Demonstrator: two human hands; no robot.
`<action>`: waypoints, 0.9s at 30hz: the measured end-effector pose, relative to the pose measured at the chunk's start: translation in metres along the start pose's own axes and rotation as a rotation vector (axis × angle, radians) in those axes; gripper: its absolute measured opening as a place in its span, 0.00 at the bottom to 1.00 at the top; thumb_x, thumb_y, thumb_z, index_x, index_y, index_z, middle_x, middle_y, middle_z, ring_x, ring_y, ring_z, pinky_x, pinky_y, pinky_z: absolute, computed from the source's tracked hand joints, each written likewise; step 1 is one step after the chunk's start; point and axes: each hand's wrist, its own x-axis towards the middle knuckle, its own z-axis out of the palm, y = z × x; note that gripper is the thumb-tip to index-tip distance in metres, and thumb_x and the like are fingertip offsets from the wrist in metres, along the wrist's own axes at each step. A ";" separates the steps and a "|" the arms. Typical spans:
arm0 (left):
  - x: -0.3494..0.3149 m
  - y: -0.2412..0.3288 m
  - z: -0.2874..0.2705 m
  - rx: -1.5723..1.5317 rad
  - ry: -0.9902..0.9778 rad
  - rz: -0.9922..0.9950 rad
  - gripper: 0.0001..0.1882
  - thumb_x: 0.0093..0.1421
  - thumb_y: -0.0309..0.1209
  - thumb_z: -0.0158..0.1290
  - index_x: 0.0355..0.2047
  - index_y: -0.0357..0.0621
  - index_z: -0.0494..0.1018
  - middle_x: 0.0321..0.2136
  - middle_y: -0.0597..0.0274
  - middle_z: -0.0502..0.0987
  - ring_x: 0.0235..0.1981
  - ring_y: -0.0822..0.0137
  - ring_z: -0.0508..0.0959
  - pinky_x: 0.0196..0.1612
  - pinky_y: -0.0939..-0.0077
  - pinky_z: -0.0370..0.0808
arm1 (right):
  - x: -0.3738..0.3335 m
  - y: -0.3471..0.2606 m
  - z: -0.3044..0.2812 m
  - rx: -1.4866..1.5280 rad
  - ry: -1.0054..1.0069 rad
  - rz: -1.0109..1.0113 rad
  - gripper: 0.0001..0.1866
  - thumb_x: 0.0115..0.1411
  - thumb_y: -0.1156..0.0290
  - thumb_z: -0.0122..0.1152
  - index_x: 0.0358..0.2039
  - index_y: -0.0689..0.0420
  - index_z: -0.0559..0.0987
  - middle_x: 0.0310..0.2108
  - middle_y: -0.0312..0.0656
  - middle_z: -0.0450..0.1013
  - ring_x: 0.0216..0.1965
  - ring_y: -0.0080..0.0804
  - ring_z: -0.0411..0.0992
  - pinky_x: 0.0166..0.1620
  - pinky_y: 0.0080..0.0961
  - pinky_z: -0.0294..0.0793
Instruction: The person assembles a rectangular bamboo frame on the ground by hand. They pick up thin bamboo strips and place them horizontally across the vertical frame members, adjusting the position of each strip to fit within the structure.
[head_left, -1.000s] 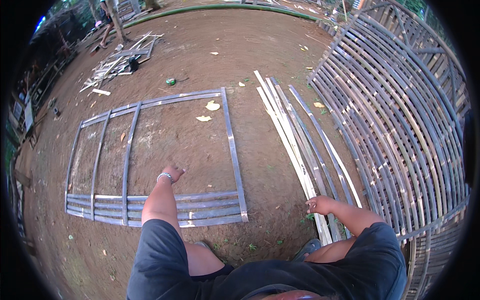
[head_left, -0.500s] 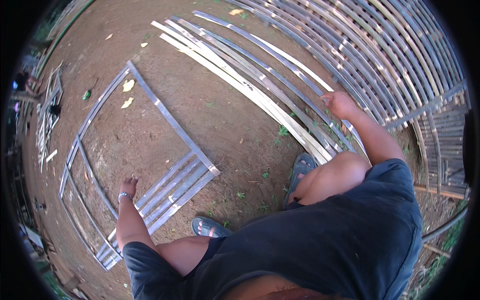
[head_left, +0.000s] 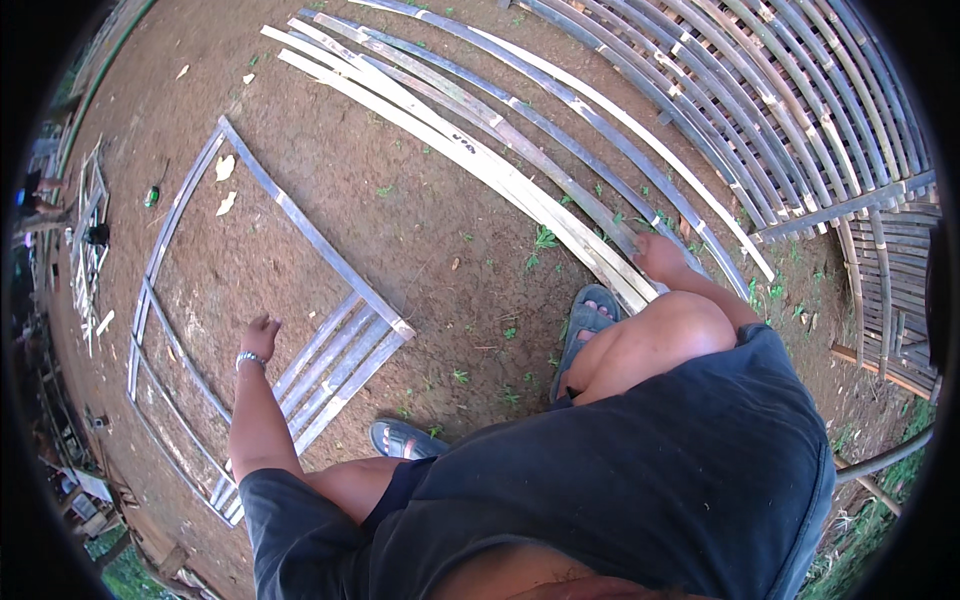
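Note:
My right hand [head_left: 662, 259] is down at the near end of a weathered brown bamboo slat [head_left: 575, 192], its fingers curled on it; the fingertips are partly hidden. This slat lies in a row on the ground, beside pale bamboo slats [head_left: 510, 190] and dark grey slats [head_left: 588, 115]. At the left, my left hand [head_left: 262, 336] hangs over a bamboo frame [head_left: 290, 208] lying flat. Its fingers are loosely bent and apart, with nothing in them, and a metal band circles the wrist. Several parallel slats [head_left: 345, 365] close the frame's near end.
A large panel of bamboo poles [head_left: 740, 110] fills the upper right. My sandalled feet [head_left: 590, 325] stand between the frame and the loose slats. A pile of sticks [head_left: 90, 250], a small green object [head_left: 152, 196] and part of another person [head_left: 45, 195] are at the far left.
My right hand has come down and nearer, from above the outer slats to the weathered slat's end. My left hand has risen slightly. The whole view has shifted a little.

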 end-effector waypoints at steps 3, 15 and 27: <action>-0.002 0.058 -0.003 -0.003 0.002 0.100 0.39 0.63 0.53 0.58 0.64 0.34 0.69 0.57 0.39 0.77 0.59 0.51 0.78 0.62 0.62 0.73 | 0.009 -0.042 -0.009 0.003 -0.197 -0.087 0.25 0.59 0.55 0.68 0.53 0.55 0.77 0.53 0.49 0.76 0.55 0.51 0.75 0.57 0.46 0.75; -0.017 0.112 0.017 0.051 -0.077 0.183 0.39 0.63 0.52 0.60 0.65 0.37 0.68 0.60 0.41 0.75 0.59 0.50 0.77 0.62 0.61 0.73 | 0.005 -0.075 0.017 -0.052 -0.158 -0.205 0.28 0.57 0.64 0.68 0.54 0.58 0.68 0.50 0.55 0.74 0.53 0.54 0.75 0.54 0.48 0.75; -0.024 0.047 0.025 0.047 -0.141 0.049 0.40 0.64 0.50 0.60 0.66 0.32 0.65 0.61 0.38 0.73 0.61 0.50 0.76 0.64 0.62 0.72 | 0.005 -0.087 0.017 -0.086 -0.186 -0.166 0.28 0.55 0.75 0.62 0.57 0.57 0.66 0.53 0.60 0.73 0.52 0.59 0.75 0.55 0.49 0.75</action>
